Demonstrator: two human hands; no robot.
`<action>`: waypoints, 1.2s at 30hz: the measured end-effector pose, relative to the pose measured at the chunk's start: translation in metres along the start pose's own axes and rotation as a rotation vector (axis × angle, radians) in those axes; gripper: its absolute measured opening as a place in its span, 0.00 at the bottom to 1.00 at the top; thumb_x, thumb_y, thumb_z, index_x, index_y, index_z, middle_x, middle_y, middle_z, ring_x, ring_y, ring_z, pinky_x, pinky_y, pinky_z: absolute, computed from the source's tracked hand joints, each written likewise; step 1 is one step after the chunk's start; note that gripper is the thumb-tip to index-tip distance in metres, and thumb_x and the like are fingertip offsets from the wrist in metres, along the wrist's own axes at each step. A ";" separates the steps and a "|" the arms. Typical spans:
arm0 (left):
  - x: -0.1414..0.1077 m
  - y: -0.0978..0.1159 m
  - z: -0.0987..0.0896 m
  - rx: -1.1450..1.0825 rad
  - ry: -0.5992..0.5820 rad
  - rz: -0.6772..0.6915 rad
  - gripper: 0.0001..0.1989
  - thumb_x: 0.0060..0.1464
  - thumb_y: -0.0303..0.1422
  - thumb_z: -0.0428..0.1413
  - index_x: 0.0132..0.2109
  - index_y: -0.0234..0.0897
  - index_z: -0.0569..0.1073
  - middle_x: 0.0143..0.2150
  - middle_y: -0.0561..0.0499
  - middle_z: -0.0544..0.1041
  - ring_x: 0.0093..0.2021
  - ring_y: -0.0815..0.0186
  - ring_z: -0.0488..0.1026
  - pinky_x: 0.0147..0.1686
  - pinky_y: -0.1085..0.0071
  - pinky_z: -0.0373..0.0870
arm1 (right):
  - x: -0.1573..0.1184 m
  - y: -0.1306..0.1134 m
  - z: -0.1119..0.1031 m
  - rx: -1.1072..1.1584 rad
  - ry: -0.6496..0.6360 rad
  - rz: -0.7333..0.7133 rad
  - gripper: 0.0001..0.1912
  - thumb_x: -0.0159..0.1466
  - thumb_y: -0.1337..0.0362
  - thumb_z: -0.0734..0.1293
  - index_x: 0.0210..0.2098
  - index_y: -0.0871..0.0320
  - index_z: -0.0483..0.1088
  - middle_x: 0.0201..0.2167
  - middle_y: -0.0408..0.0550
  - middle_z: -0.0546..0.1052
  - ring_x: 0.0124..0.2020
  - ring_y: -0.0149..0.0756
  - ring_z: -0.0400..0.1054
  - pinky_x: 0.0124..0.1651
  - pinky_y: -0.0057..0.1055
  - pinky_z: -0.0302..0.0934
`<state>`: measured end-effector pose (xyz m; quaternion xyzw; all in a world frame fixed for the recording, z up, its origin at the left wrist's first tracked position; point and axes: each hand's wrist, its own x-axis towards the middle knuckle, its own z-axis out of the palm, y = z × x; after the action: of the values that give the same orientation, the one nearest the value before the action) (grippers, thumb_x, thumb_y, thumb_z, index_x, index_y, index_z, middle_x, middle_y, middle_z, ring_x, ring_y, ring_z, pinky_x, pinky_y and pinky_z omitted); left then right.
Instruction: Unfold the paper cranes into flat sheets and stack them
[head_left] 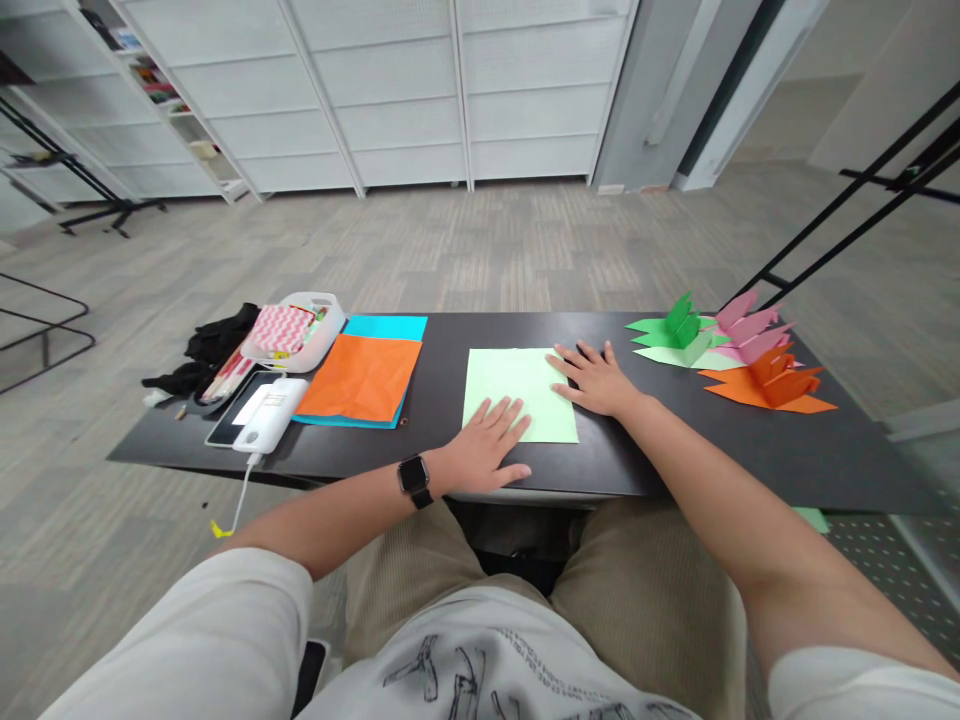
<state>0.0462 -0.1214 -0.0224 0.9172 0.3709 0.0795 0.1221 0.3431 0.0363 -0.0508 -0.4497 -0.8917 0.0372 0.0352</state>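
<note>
A pale green sheet of paper [517,385] lies flat on the dark table [600,470] in front of me. My left hand [489,446] rests spread over its near left corner, with the thumb reaching toward the table's front edge. On the sheet's right side lies my right hand [594,380], palm down with fingers apart, its fingertips over the paper and its palm on the table. Neither hand grips anything. The near left corner of the sheet is hidden under my left hand.
Folded paper figures stand at the right: green [681,325], pink [750,325] and orange [780,380]. Orange sheets [367,378] lie over blue ones [386,327] on the left. Beyond them are a white basket [324,325], a white cabled device [271,415] and black cloth [221,335].
</note>
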 end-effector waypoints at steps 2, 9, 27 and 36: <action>-0.011 -0.013 0.003 -0.005 -0.060 0.056 0.46 0.71 0.59 0.46 0.82 0.35 0.48 0.83 0.32 0.44 0.84 0.41 0.40 0.79 0.37 0.36 | 0.000 0.000 -0.001 0.005 -0.008 0.001 0.37 0.75 0.38 0.54 0.80 0.38 0.51 0.82 0.43 0.54 0.80 0.70 0.46 0.75 0.83 0.31; -0.026 -0.044 -0.012 0.070 -0.087 0.037 0.38 0.73 0.54 0.47 0.80 0.39 0.54 0.83 0.34 0.48 0.83 0.42 0.45 0.78 0.38 0.44 | 0.005 -0.001 -0.009 0.035 -0.042 0.016 0.38 0.74 0.37 0.57 0.79 0.38 0.55 0.81 0.44 0.56 0.80 0.69 0.46 0.75 0.82 0.31; 0.003 -0.018 -0.026 0.303 0.030 0.046 0.12 0.73 0.33 0.51 0.43 0.37 0.78 0.43 0.43 0.80 0.42 0.59 0.77 0.42 0.63 0.71 | 0.011 0.007 -0.001 0.562 0.651 0.322 0.21 0.69 0.49 0.64 0.46 0.52 0.84 0.51 0.57 0.83 0.57 0.55 0.76 0.68 0.56 0.65; -0.013 -0.048 -0.080 -0.190 0.611 -0.372 0.07 0.67 0.32 0.55 0.44 0.38 0.79 0.43 0.47 0.83 0.45 0.60 0.79 0.51 0.64 0.74 | 0.009 0.018 0.002 0.686 0.838 0.489 0.24 0.69 0.47 0.63 0.49 0.57 0.81 0.47 0.57 0.83 0.49 0.50 0.76 0.58 0.49 0.69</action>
<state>-0.0138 -0.0833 0.0401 0.7527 0.5416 0.3600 0.1026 0.3515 0.0540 -0.0540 -0.5812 -0.6094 0.1495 0.5181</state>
